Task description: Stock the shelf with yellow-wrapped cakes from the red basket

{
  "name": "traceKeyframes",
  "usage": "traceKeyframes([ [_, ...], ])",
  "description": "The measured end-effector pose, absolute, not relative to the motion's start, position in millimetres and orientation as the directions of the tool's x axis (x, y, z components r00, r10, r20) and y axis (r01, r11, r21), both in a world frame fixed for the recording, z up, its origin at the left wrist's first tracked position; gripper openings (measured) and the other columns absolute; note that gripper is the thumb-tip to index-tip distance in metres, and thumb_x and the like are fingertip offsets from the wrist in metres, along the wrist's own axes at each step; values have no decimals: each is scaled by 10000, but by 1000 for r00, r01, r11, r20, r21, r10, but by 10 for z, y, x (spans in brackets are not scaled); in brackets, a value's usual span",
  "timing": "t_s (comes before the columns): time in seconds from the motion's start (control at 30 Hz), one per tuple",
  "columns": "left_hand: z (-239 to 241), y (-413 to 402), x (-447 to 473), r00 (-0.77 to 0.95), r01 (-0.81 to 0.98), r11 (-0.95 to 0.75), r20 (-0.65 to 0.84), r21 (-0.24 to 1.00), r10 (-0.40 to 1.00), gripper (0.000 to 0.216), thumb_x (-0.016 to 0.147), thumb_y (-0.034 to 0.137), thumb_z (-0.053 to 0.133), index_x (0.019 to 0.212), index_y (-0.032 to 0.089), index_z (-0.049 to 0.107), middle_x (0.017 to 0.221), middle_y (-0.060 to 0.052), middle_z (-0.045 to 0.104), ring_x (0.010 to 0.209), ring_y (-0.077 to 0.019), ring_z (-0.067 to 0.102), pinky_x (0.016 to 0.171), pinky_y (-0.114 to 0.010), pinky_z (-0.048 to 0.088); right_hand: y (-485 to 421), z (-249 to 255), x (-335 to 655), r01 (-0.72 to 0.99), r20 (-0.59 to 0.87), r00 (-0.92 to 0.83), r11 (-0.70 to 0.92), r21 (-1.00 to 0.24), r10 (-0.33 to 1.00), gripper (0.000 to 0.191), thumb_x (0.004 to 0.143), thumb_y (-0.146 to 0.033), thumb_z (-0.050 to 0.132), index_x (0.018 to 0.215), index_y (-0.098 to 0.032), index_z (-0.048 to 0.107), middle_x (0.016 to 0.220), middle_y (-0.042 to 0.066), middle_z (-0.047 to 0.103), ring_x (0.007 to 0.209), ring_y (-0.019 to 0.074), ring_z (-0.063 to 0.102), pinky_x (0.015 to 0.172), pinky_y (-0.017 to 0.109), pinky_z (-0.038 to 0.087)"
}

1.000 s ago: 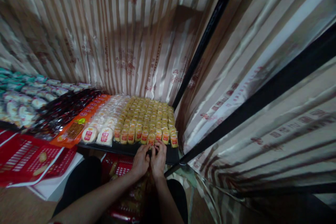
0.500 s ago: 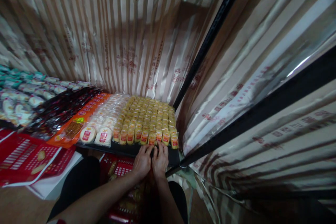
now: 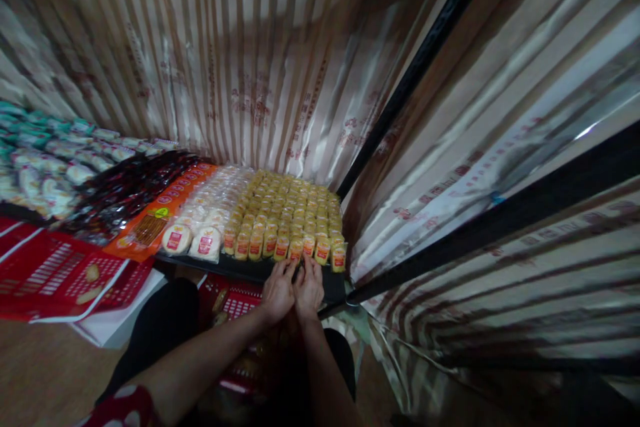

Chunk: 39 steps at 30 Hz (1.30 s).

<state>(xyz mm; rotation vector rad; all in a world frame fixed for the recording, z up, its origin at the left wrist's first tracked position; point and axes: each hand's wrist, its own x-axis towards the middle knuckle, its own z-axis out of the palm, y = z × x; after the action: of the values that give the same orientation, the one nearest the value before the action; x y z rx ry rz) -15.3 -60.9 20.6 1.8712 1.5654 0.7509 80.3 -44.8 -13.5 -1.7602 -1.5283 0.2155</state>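
Small yellow wrapped cakes (image 3: pixel 281 245) with red-orange labels stand in tight rows at the right end of a black shelf (image 3: pixel 240 267). My left hand (image 3: pixel 279 290) reaches up to the front row, its fingers closed at the lower part of one packet. Right beside it, my right hand (image 3: pixel 309 288) has its fingers closed at the neighbouring packet. Both thumbs and the exact contact are partly hidden by the hands. Left of the yellow cakes lie rows of round white cakes (image 3: pixel 205 242) in clear wrap with red labels.
An orange packet (image 3: pixel 163 213), dark shiny packets (image 3: pixel 135 190) and white-and-green packets (image 3: pixel 50 133) fill the shelf leftward. A red printed bag (image 3: pixel 65 270) hangs at the left. Below my arms sits a red basket (image 3: pixel 243 303). Black posts (image 3: pixel 415 73) and striped curtains (image 3: pixel 280 47) enclose the shelf.
The camera view has tilted, so the shelf and goods appear higher and slightly farther right. Both hands stay at the same front packets, with only slight finger movement.
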Motion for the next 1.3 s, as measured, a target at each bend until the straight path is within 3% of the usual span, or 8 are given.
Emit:
traceKeyframes([
  [0.27,210,-618,-189,157,625,-171,92,761,983,560,754,86,417,1304,181,450,1260,-90,489,1185,-187,408,1029,-280,327,-476,-84,798,760,444,249,112,-641,861,467,786,-174,358,1200,-228,565,1123,89,519,1067,212,463,917,366,412],
  [0.77,208,-610,-173,152,656,-179,104,733,983,561,779,97,402,1340,114,395,1287,-136,457,1201,-227,400,1023,-303,339,-443,-73,805,771,369,234,60,-635,899,533,777,-159,343,1284,-235,489,1215,78,495,1086,207,489,886,337,443],
  [1.07,306,-597,-145,145,751,-104,-9,652,989,554,822,140,394,1372,165,334,1323,-87,427,1223,-181,364,1011,-254,342,-429,-7,798,809,338,216,26,-587,916,574,756,-102,337,1299,-230,471,1227,60,506,1122,176,471,919,288,420],
  [1.3,361,-589,-103,130,802,-68,-62,594,990,517,876,214,351,1389,173,306,1274,-101,458,1194,-199,391,954,-265,390,-408,17,815,823,300,207,0,-568,931,563,767,-107,345,1301,-238,470,1266,47,493,1144,174,457,920,265,410],
])
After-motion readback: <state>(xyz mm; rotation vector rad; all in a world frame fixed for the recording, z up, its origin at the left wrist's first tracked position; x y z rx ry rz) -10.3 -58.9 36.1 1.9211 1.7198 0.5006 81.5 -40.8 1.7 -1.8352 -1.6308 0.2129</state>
